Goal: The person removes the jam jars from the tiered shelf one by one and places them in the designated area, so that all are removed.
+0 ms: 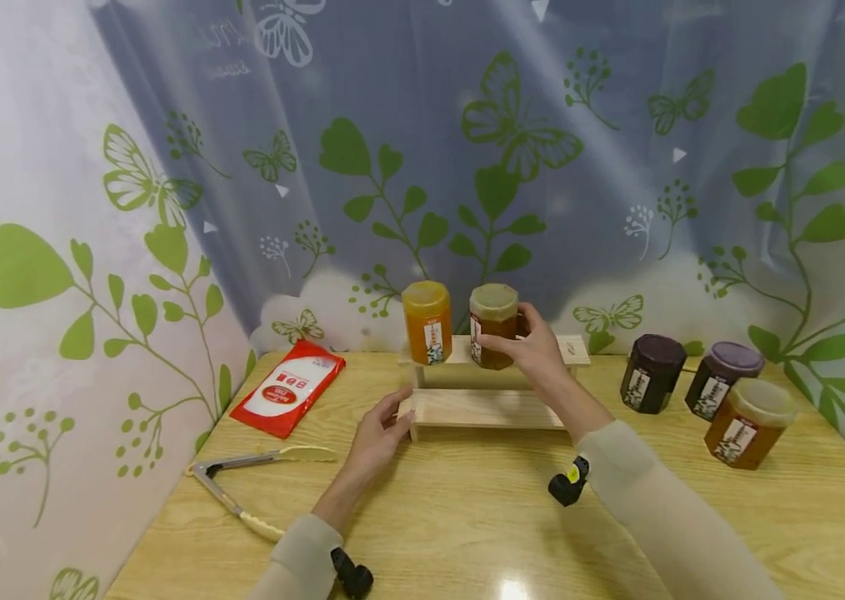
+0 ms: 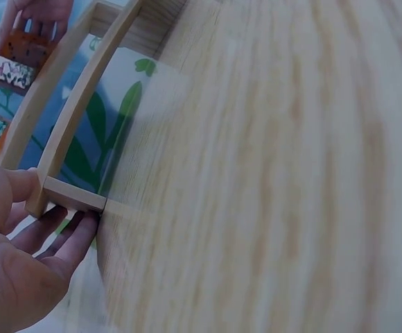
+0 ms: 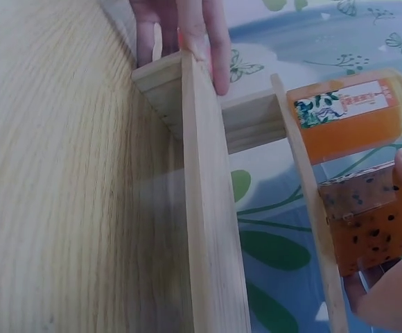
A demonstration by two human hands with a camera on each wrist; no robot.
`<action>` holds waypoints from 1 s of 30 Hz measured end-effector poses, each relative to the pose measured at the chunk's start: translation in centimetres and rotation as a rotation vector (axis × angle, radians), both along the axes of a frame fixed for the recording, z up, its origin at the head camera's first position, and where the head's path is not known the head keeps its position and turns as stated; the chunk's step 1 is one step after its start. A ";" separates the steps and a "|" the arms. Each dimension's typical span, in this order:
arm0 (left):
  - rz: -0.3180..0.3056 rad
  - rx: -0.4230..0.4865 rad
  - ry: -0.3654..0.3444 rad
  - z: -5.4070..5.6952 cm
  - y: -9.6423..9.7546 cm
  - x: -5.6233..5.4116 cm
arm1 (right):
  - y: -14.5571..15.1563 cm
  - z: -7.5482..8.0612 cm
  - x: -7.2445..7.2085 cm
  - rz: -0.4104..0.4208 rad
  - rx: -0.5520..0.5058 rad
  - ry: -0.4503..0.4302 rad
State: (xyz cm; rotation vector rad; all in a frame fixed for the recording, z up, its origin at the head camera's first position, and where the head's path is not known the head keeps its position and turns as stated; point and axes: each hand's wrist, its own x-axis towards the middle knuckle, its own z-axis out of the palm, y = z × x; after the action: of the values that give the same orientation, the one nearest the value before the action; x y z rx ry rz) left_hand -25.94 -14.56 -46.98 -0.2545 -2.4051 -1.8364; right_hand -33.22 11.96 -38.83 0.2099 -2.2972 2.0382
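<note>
The right hand (image 1: 542, 354) grips a brown jar (image 1: 493, 321) — probably heavy, stiff, slick — best held round its sides; the left hand (image 1: 376, 437) pinches the rack (image 1: 490, 408) by its end.

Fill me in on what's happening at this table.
A person's right-hand grip holds a brownish jar at the upper step of a small wooden rack, beside an orange jar already there. The left-hand grip holds the rack's left end at the lower step. Three more jars stand on the table to the right; a red-and-white packet and spread tongs lie to the left.
</note>
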 end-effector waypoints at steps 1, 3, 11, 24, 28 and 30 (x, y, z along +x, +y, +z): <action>-0.001 0.001 0.001 0.3 0.0 0.2 | 0.1 0.0 0.2 -0.001 0.003 -0.001; 0.002 0.005 0.000 0.6 0.0 0.4 | 0.4 0.1 0.5 -0.005 0.009 -0.003; -0.002 0.003 0.019 -2.3 -0.6 -1.8 | 2.1 0.3 2.7 -0.003 0.017 -0.048; -0.012 0.000 0.025 -2.7 -0.8 -1.5 | 5.5 -0.1 5.9 0.007 0.018 -0.059; -0.007 -0.001 0.018 -2.6 -0.7 -1.6 | 7.2 -0.4 6.7 -0.003 0.040 -0.074; -0.006 -0.003 0.017 -2.5 -0.7 -1.6 | 8.1 -0.7 7.1 -0.019 0.051 -0.075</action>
State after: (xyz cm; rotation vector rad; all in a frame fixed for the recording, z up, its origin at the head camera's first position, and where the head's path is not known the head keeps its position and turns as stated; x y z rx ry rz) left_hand -27.53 -15.21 -49.51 -0.2773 -2.3982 -1.8261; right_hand -26.17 20.08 -39.48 0.1157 -2.3875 2.0135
